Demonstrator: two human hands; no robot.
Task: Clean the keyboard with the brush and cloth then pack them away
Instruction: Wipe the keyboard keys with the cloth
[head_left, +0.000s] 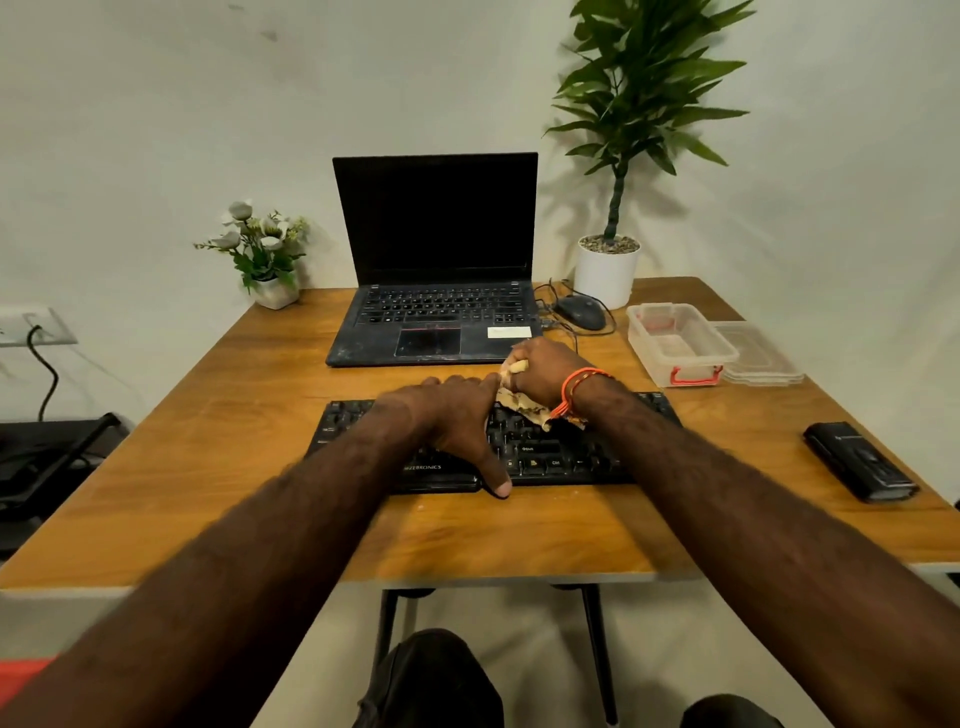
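While both forearms reach out over the near edge of the worktop (208, 499), the black keyboard (550, 457) lies across its middle, nearer than everything else on the wood. On the keyboard's left half rests the left hand (447, 421), palm down, its fingers straight and close together over the far rows, the thumb stretched back to the keyboard's near edge. Just right of it, over the keyboard's far edge, the right hand (545, 371) is curled round a crumpled beige cloth (524, 408); the fingers bunch the cloth in the fist, and a loose fold hangs down onto the keys beside an orange thread band (576, 389) on that wrist. Whether a brush is also in that fist cannot be told.

Well to the right of the keyboard, near the worktop's right edge, lies a flat black case (860, 462). Beyond the keyboard's right end stands a clear plastic box (680, 343) with red clasps, open, its lid (761, 353) lying just beside it on the far side from the keyboard. Straight beyond the keyboard sits an open laptop (436, 260) with a dark screen. Right of the laptop is a wired black mouse (582, 312), then a tall green plant in a white pot (608, 273). Beyond the keyboard's left end, near the wall, stands a small pot of white flowers (265, 254).
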